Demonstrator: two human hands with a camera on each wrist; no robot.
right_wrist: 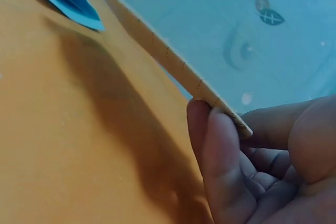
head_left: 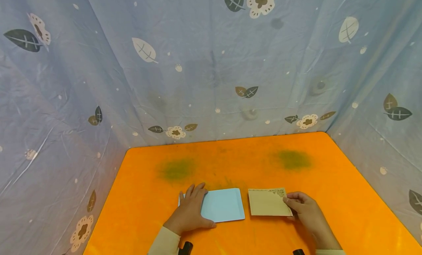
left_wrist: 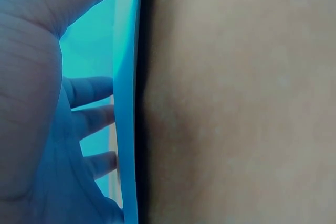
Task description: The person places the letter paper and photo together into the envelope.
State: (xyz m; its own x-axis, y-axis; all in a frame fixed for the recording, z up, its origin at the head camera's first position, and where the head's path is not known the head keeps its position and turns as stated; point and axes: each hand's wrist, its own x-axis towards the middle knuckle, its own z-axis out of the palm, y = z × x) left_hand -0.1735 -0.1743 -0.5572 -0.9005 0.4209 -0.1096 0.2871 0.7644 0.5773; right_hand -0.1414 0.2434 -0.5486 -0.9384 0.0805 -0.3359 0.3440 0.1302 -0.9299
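Three sides of pale-blue, leaf-and-flower-print curtain [head_left: 197,64] are enclosing an orange tabletop [head_left: 230,240], where two greenish patches [head_left: 178,169] are showing beyond a plain light-blue envelope [head_left: 224,205]. The left hand [head_left: 191,213] is gripping the envelope across its left part, thumb at the near edge, while the envelope's right end is gaping. Just right of the envelope, the right hand [head_left: 308,213] is pinching a raised tan card [head_left: 267,203] by its right edge, dark floral print decorating its far right corner.
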